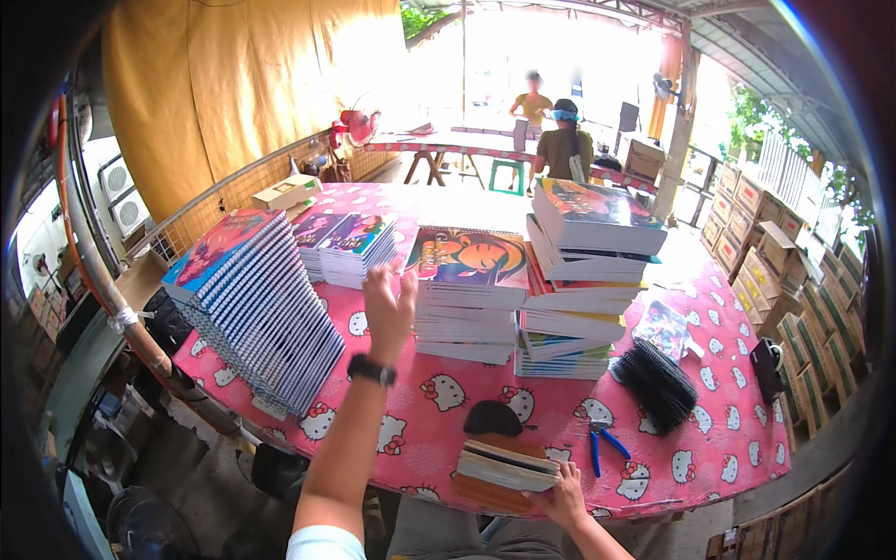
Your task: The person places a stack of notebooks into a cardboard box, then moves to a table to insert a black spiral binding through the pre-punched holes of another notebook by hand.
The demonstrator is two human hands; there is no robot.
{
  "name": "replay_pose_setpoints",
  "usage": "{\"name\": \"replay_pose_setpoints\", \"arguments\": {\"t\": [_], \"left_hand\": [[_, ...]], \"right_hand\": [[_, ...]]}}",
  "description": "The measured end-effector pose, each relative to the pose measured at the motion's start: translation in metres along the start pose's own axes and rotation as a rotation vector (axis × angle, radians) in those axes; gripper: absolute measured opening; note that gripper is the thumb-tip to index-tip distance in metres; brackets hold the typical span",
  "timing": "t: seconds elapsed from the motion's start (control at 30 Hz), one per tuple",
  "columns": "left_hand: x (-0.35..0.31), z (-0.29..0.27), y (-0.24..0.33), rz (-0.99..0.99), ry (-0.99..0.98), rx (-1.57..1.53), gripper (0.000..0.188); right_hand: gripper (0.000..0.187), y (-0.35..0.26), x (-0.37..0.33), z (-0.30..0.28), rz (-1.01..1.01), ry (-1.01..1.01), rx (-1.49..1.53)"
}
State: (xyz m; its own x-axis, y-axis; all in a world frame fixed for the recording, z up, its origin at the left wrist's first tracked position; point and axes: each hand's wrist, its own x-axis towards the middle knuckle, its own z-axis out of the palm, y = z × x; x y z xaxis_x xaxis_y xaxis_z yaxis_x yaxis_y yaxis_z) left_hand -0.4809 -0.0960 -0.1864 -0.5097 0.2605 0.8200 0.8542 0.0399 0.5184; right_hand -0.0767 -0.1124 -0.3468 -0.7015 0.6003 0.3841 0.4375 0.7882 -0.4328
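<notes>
My left hand (390, 308), with a black watch on its wrist, is raised beside the middle stack of books (467, 313). Its fingers point up and apart, with nothing in them. Spiral binding shows along the top book's far edge. By the table's front edge, my right hand (563, 497) grips the right end of a slotted wooden block (509, 467) on a brown board. Behind the block lies a dark half-round piece (493, 419). Blue-handled pliers (607, 448) and a bundle of black binding coils (655, 387) lie to the right.
A tall leaning stack of spiral-bound books (257, 313) stands left, with smaller booklets (350, 247) behind. Another uneven book pile (588, 271) rises right of the middle stack. The table has a pink patterned cover (644, 481). Two people are farther back; cartons (761, 252) line the right.
</notes>
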Motion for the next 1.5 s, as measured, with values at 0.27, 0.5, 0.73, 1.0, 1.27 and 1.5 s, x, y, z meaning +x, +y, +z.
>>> {"name": "replay_pose_setpoints", "arguments": {"t": [0.27, 0.5, 0.73, 1.0, 1.27, 1.5], "left_hand": [[0.063, 0.020, -0.062, -0.593, -0.464, -0.351, 0.029], [0.046, -0.007, -0.079, -0.339, -0.078, -0.197, 0.031], [0.030, -0.034, -0.015, -0.297, 0.138, -0.265, 0.020], [-0.141, -0.082, 0.111, -0.498, -0.113, -0.913, 0.020], [-0.170, -0.095, 0.080, -0.568, -0.754, -0.836, 0.021], [-0.168, -0.116, 0.037, -0.342, -0.792, -0.393, 0.039]], "right_hand": [[0.051, -0.006, -0.001, -0.003, 0.043, 0.020, 0.010], [0.051, -0.008, 0.006, -0.005, 0.043, 0.037, 0.018], [0.070, 0.004, 0.025, -0.047, -0.004, -0.064, 0.332], [0.051, -0.045, 0.071, -0.078, 0.127, 0.243, 1.039], [0.017, -0.013, 0.018, -0.076, 0.177, 0.131, 0.747], [0.046, -0.008, -0.001, -0.044, 0.161, -0.151, 0.433]]}}
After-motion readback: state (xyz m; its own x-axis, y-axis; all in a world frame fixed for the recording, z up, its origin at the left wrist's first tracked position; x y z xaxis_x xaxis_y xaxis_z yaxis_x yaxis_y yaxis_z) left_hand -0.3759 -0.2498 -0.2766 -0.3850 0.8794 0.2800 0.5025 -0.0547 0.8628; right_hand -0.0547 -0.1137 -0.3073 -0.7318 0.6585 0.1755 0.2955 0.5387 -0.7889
